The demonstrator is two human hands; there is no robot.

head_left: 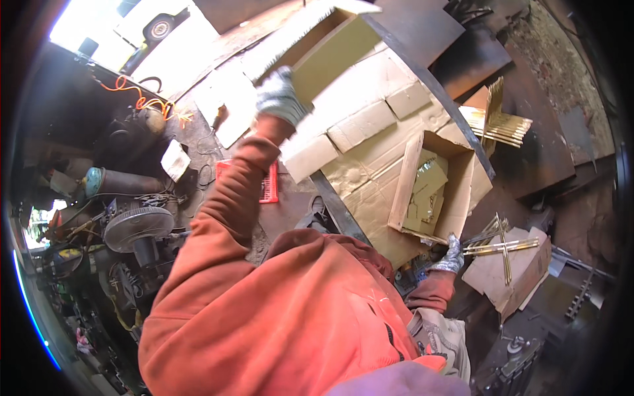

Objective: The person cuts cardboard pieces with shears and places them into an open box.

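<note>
Cardboard box, open-topped (404, 188), the landmark here, resting on a cardboard-covered work surface (363, 165), with loose gold-tinted pieces (422, 195) inside. At its near right corner, the right hand (453, 256) in a pale, grey-marked glove; fingers partly hidden, so impossible to tell whether closed on the corner or only laid against it.

Beyond the open box and to its left, a second cardboard box, long and narrow (337, 59), also open. At its near left end, the left hand (282, 96) in a striped glove, reaching far out in an orange-red sleeve (228, 208); blurred, with the tightness of the grip impossible to tell.

Just left of the open box and a little beyond, a row of flat cardboard flaps (362, 125). To its right and slightly nearer, thin gold rods (504, 247) laid crosswise on a cardboard block (525, 267). To its right and farther off, a stacked bundle of more gold rods (508, 129).

Well left of the open box, a red plastic crate (272, 181); farther left, a round fan (139, 224) and a rusty cylinder (125, 183). Far beyond and left, in bright light, a vehicle wheel (160, 28).
</note>
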